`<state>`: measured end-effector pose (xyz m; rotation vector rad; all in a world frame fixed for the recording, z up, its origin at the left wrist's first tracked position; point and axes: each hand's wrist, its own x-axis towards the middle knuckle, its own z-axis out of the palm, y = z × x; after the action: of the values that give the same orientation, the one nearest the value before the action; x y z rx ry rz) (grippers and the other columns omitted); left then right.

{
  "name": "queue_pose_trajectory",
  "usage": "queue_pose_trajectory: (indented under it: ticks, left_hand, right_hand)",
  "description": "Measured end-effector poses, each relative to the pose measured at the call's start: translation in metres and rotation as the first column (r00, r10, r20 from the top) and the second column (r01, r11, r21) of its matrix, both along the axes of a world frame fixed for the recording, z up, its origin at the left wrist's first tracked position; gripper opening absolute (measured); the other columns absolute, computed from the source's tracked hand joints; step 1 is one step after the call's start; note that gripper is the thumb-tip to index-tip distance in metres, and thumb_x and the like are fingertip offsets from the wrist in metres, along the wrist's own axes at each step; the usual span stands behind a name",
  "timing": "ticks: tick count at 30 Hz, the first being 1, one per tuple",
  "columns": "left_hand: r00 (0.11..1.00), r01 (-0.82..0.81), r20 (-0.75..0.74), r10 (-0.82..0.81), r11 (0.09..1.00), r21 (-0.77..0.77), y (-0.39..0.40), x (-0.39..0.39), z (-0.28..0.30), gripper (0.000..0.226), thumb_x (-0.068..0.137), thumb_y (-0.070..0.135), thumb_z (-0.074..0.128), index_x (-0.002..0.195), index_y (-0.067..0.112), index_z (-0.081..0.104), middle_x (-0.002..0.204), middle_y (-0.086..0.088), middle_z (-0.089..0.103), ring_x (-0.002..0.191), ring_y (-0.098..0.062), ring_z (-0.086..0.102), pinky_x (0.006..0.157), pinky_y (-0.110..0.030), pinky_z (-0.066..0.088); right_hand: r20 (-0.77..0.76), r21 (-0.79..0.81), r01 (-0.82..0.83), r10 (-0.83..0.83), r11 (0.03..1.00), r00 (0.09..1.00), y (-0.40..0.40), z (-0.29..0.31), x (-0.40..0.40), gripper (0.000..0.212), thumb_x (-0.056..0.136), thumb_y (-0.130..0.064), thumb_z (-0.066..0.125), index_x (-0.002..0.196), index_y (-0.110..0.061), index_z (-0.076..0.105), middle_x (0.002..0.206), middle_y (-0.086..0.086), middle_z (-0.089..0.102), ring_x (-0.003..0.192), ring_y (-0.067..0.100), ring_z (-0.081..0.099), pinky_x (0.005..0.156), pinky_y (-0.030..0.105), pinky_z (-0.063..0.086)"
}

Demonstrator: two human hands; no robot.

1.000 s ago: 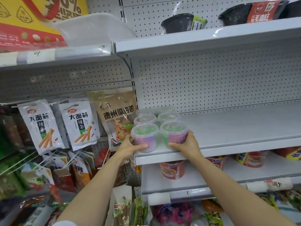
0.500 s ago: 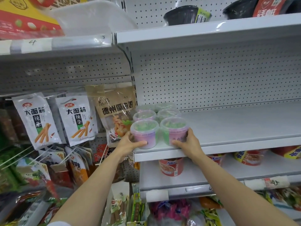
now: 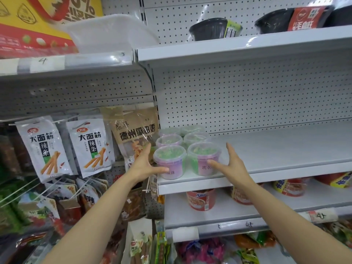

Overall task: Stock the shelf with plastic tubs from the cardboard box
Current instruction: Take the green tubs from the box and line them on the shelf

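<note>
Both forearms reach up from the bottom of the view. Left hand (image 3: 144,164) has fingers spread and straight, thumb tip touching or just short of the front-left tub (image 3: 170,161), can't tell which; it isn't gripping. Right hand (image 3: 231,164) likewise spread, thumb at the front-right tub (image 3: 204,159), fingers clear of its side, so it holds nothing. Both front tubs sit upright at the front edge of the shelf (image 3: 266,176), side by side, lids on, green contents over purple. Behind them a second pair of tubs (image 3: 182,140), and a third pair (image 3: 181,130) near the pegboard back, blurry. So six tubs in a two-wide block at the shelf's left end. Judgement: this pair looks placed, hands appear to be letting go. The rest of the shelf to the right is bare, so plenty of room left. Cardboard box isn't in view, so can't tell how many tubs remain. Next likely step: go to the box for more and start another column just to the right. Snack bags (image 3: 89,147) hang on the left bay, not part of the job.
</note>
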<state>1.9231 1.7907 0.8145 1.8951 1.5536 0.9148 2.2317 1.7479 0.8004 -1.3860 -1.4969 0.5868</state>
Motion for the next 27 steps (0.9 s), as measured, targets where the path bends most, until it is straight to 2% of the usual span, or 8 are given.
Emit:
queue_pose_trajectory:
  ticks: [2, 5, 9, 14, 19, 21, 24, 27]
  left_hand:
    - [0.979, 0.032, -0.205, -0.013, 0.995, 0.092, -0.007, 0.0, 0.02, 0.152, 0.043, 0.078, 0.083, 0.16, 0.028, 0.0, 0.168, 0.005, 0.005, 0.153, -0.016, 0.01, 0.124, -0.047, 0.017]
    - [0.861, 0.098, -0.508, -0.005, 0.983, 0.157, -0.019, 0.005, 0.054, 0.152, 0.042, 0.086, 0.069, 0.16, 0.026, -0.006, 0.166, 0.004, -0.014, 0.154, -0.016, -0.01, 0.126, -0.046, 0.005]
    - [0.685, 0.154, -0.728, -0.001, 0.978, 0.144, -0.028, 0.011, 0.092, 0.153, 0.044, 0.085, 0.072, 0.159, 0.027, -0.011, 0.165, 0.003, -0.022, 0.152, -0.019, -0.018, 0.125, -0.051, 0.0]
    - [0.618, 0.221, -0.785, -0.035, 0.967, 0.13, -0.039, 0.004, 0.125, 0.151, 0.052, 0.075, 0.08, 0.159, 0.025, -0.013, 0.165, 0.001, -0.02, 0.153, -0.02, -0.017, 0.124, -0.049, -0.002]
    - [0.573, 0.275, -0.818, -0.06, 0.954, 0.122, -0.055, -0.022, 0.142, 0.161, 0.037, 0.086, 0.069, 0.156, 0.025, -0.021, 0.164, 0.001, -0.025, 0.152, -0.02, -0.021, 0.123, -0.045, -0.006]
    - [0.556, 0.3, -0.828, -0.073, 0.946, 0.118, -0.059, -0.04, 0.144, 0.159, 0.041, 0.084, 0.071, 0.156, 0.026, -0.022, 0.163, 0.002, -0.028, 0.151, -0.021, -0.022, 0.122, -0.045, -0.007]
    - [0.561, 0.364, -0.824, -0.079, 0.918, 0.159, -0.066, -0.069, 0.142, 0.154, 0.048, 0.078, 0.078, 0.157, 0.028, -0.018, 0.164, 0.003, -0.025, 0.153, -0.023, -0.017, 0.122, -0.046, -0.003]
    - [0.567, 0.421, -0.822, -0.057, 0.877, 0.23, -0.076, -0.094, 0.133, 0.149, 0.051, 0.073, 0.082, 0.159, 0.027, -0.009, 0.167, 0.004, -0.014, 0.154, -0.025, -0.006, 0.123, -0.047, 0.005]
  right_hand:
    - [0.083, 0.059, 0.008, -0.013, 0.998, 0.996, -0.003, 0.017, 0.003, 0.106, 0.075, -0.053, 0.074, 0.155, -0.021, 0.013, 0.161, -0.001, 0.02, 0.146, 0.019, 0.022, 0.116, 0.039, 0.025]
    - [0.232, 0.116, -0.009, -0.018, 0.993, 0.972, -0.005, 0.048, 0.002, 0.107, 0.075, -0.055, 0.073, 0.155, -0.019, 0.013, 0.162, 0.0, 0.016, 0.148, 0.018, 0.017, 0.119, 0.039, 0.022]
    - [0.475, 0.131, -0.04, -0.028, 0.991, 0.879, -0.014, 0.087, -0.011, 0.115, 0.068, -0.065, 0.072, 0.155, -0.016, 0.014, 0.162, 0.003, 0.013, 0.149, 0.02, 0.012, 0.121, 0.04, 0.017]
    - [0.641, 0.11, -0.05, -0.032, 0.993, 0.767, -0.038, 0.121, -0.031, 0.12, 0.066, -0.061, 0.076, 0.155, -0.014, 0.01, 0.163, 0.005, 0.011, 0.149, 0.022, 0.009, 0.121, 0.037, 0.014]
    - [0.747, 0.075, 0.025, -0.072, 0.997, 0.661, -0.07, 0.137, -0.058, 0.127, 0.063, -0.063, 0.077, 0.155, -0.014, 0.004, 0.163, 0.004, 0.006, 0.15, 0.02, 0.004, 0.122, 0.038, 0.008]
    - [0.781, 0.065, 0.076, -0.098, 0.995, 0.616, -0.084, 0.139, -0.072, 0.13, 0.062, -0.063, 0.077, 0.155, -0.013, 0.003, 0.164, 0.005, 0.003, 0.15, 0.02, 0.002, 0.122, 0.037, 0.006]
    - [0.791, 0.047, 0.165, -0.138, 0.985, 0.596, -0.112, 0.135, -0.099, 0.13, 0.062, -0.063, 0.078, 0.155, -0.013, 0.003, 0.163, 0.005, 0.004, 0.15, 0.022, 0.004, 0.122, 0.037, 0.007]
    - [0.782, 0.053, 0.256, -0.199, 0.965, 0.59, -0.145, 0.124, -0.133, 0.129, 0.06, -0.062, 0.08, 0.154, -0.011, 0.009, 0.161, 0.009, 0.016, 0.147, 0.027, 0.016, 0.12, 0.041, 0.017]
